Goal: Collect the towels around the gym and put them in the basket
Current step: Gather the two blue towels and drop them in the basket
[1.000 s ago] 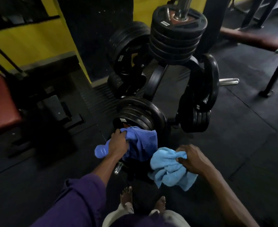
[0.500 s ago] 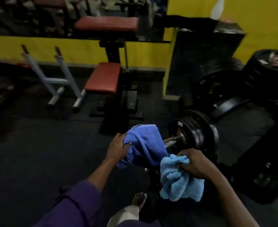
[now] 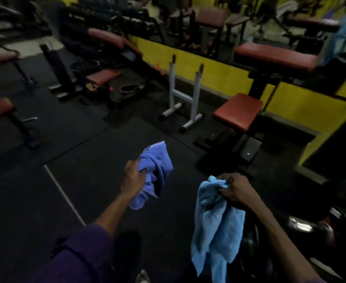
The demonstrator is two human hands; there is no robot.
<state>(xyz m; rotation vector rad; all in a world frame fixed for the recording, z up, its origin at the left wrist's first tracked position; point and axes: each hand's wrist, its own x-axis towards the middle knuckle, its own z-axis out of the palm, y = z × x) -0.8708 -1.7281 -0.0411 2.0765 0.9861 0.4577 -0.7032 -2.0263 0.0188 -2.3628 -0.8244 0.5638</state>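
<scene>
towels are both in hand now: the view has swung off the weight rack to the open floor, with only a dull metal glint of plates [image 3: 302,224] left beside the right grip. left grip [image 3: 134,178] is clamped round the bunched neck of the darker blue towel [image 3: 158,166], which bulges above the knuckles and trails below the wrist. right grip [image 3: 237,190] pinches a corner of the pale blue towel [image 3: 215,231], which hangs in long limp folds beneath it. both are soft, napped terry, loosely crumpled. so pickup here looks done and carrying is next. far ahead of the left grip, a dark tub [image 3: 91,86] with a mesh-like side may be the basket, though blur leaves that unsure. rubber floor [image 3: 35,201] is matt; red padded seat [image 3: 237,112] ahead of the right grip looks like smooth vinyl.
</scene>
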